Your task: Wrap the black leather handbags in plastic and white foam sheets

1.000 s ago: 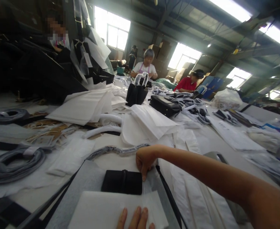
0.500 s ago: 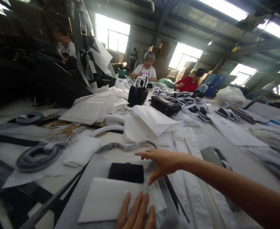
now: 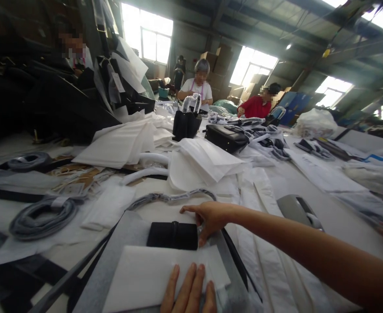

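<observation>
My left hand [image 3: 189, 291] lies flat, fingers apart, on a folded white sheet [image 3: 145, 274]. Just beyond that sheet is a small black piece with a strap loop across its middle [image 3: 172, 235], possibly part of a bag. My right hand [image 3: 209, 221] reaches in from the right to its right edge, index finger stretched left and thumb pointing down. Some thin clear film shows under the right hand; whether the fingers touch it I cannot tell. Grey-white tissue [image 3: 119, 243] lies beneath, and a film-wrapped dark handle [image 3: 171, 198] arches behind.
A coiled, wrapped strap [image 3: 43, 217] lies left. White sheets [image 3: 204, 163] are stacked ahead, with a black handbag [image 3: 225, 138] beyond. A grey tool-like object [image 3: 295, 211] sits right of my forearm. Black bags [image 3: 48, 104] pile up far left. Several people work across the table.
My right hand has moved slightly left, to the black piece's right edge, and its fingers have drawn in somewhat. The left hand stays on the white sheet. The view has shifted slightly.
</observation>
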Demonstrator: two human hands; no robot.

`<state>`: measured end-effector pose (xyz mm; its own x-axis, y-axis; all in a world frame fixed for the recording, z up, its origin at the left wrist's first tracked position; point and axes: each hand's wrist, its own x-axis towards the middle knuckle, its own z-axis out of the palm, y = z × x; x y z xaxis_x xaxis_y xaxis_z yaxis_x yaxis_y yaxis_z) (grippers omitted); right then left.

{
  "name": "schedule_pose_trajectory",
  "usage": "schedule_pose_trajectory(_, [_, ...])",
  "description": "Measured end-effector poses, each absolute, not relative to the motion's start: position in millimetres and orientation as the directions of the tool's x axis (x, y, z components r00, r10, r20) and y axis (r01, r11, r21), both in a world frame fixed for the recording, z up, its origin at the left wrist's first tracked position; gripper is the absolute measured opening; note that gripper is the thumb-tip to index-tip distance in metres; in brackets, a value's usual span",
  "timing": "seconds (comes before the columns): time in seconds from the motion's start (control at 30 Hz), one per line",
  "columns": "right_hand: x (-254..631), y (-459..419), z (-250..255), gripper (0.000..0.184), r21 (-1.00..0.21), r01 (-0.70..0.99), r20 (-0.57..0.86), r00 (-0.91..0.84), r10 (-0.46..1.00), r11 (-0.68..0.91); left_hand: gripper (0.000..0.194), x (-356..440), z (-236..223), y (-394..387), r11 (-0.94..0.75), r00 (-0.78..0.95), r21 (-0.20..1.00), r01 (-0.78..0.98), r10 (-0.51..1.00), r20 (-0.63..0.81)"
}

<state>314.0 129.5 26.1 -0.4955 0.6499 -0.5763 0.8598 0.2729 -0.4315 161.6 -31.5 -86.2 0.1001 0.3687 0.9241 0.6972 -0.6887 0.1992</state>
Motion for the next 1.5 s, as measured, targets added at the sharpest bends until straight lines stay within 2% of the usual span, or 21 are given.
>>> schedule_pose_trajectory(0.07, [317.3,128.3,23.0,0.097,-0.481,0.834,-0.537,-0.523,0.662,0.269,0.033,148.5,-80.9,-32.7,-0.729,0.267,0.122,0.674,0.394,0.880])
schedule_pose_trajectory(0.13, [319.0,121.2,24.6,0.078,-0.497,0.825,-0.488,-0.522,0.700,0.269,0.031,136.2,-74.1,-34.8,-0.767,0.421,0.064,0.638,0.417,0.806])
schedule_pose_trajectory(0.23, [319.6,90.6,33.8,0.041,-0.458,0.846,-0.298,-0.435,0.850,0.272,0.030,124.5,-63.4,-38.6,-0.793,0.520,0.046,0.608,0.441,0.731])
schedule_pose_trajectory(0.27, [319.7,73.7,36.7,0.036,-0.442,0.857,-0.218,-0.390,0.895,0.266,0.031,122.3,-59.8,-39.7,-0.794,0.532,0.048,0.605,0.449,0.718])
schedule_pose_trajectory(0.37, [321.6,7.9,34.7,0.037,-0.401,0.854,0.040,-0.345,0.938,0.331,0.034,117.1,-47.9,-42.8,-0.806,0.602,0.034,0.591,0.468,0.647])
schedule_pose_trajectory(0.4, [323.0,-15.3,29.1,0.037,-0.347,0.833,0.171,-0.397,0.902,0.432,0.036,115.4,-43.3,-44.1,-0.812,0.632,0.033,0.583,0.479,0.609])
schedule_pose_trajectory(0.47, [327.0,-55.0,10.8,0.051,-0.160,0.797,0.290,-0.525,0.800,0.582,0.044,112.1,-33.3,-47.2,-0.821,0.684,0.062,0.568,0.512,0.519])
schedule_pose_trajectory(0.53, [330.7,-79.3,-11.7,0.061,0.008,0.783,0.359,-0.583,0.729,0.623,0.050,109.2,-23.4,-50.5,-0.821,0.713,0.125,0.557,0.550,0.434])
schedule_pose_trajectory(0.6, [332.2,-87.5,-30.9,0.058,0.106,0.790,0.408,-0.588,0.698,0.604,0.051,104.6,-14.8,-52.0,-0.819,0.741,0.176,0.546,0.570,0.356])
schedule_pose_trajectory(0.67, [331.8,-85.9,-41.2,0.058,0.151,0.794,0.429,-0.589,0.685,0.588,0.048,94.3,-8.0,-50.1,-0.822,0.766,0.160,0.546,0.567,0.302])
schedule_pose_trajectory(0.83, [331.1,-80.2,-37.1,0.057,0.228,0.777,0.431,-0.621,0.655,0.586,0.047,35.7,7.8,-32.6,-0.805,0.797,-0.112,0.583,0.541,0.268])
schedule_pose_trajectory(1.0, [344.4,-65.3,-29.1,0.056,0.239,0.739,0.410,-0.664,0.625,0.630,0.048,-4.9,13.1,-19.5,-0.798,0.821,-0.214,0.564,0.515,0.246])
schedule_pose_trajectory(1.1, [359.6,-44.7,-25.1,0.057,0.185,0.727,0.419,-0.667,0.617,0.661,0.042,3.5,-5.8,-20.2,-0.794,0.808,-0.221,0.566,0.480,0.341])
schedule_pose_trajectory(1.2, [366.7,-40.0,-21.2,0.061,0.132,0.746,0.410,-0.640,0.649,0.653,0.043,18.8,-29.0,-24.9,-0.741,0.729,-0.198,0.641,0.508,0.459])
schedule_pose_trajectory(1.3, [351.7,-64.0,-23.4,0.061,0.017,0.826,0.483,-0.500,0.719,0.563,0.046,25.5,-39.6,-28.0,-0.713,0.677,-0.176,0.679,0.515,0.526])
schedule_pose_trajectory(1.33, [341.2,-75.2,-26.3,0.058,-0.080,0.841,0.525,-0.420,0.740,0.535,0.047,25.7,-40.1,-28.1,-0.711,0.669,-0.175,0.681,0.507,0.543])
schedule_pose_trajectory(1.37, [328.6,-86.0,-30.0,0.052,-0.224,0.831,0.551,-0.323,0.770,0.509,0.047,25.2,-39.8,-27.8,-0.711,0.667,-0.180,0.680,0.497,0.556])
schedule_pose_trajectory(1.4, [314.5,-95.0,-34.0,0.044,-0.412,0.778,0.518,-0.228,0.824,0.474,0.048,24.3,-38.9,-27.2,-0.710,0.666,-0.188,0.679,0.488,0.564])
schedule_pose_trajectory(1.43, [299.6,-101.4,-37.6,0.035,-0.625,0.682,0.392,-0.146,0.908,0.380,0.048,23.4,-37.8,-26.6,-0.709,0.670,-0.200,0.676,0.479,0.567])
schedule_pose_trajectory(1.47, [284.5,-104.7,-40.4,0.030,-0.812,0.543,0.206,-0.075,0.976,0.213,0.049,22.6,-36.9,-25.9,-0.709,0.676,-0.212,0.673,0.471,0.567])
schedule_pose_trajectory(1.5, [270.1,-105.0,-42.0,0.028,-0.931,0.363,0.005,-0.066,0.998,0.029,0.049,21.8,-36.3,-25.4,-0.709,0.681,-0.224,0.669,0.464,0.566])
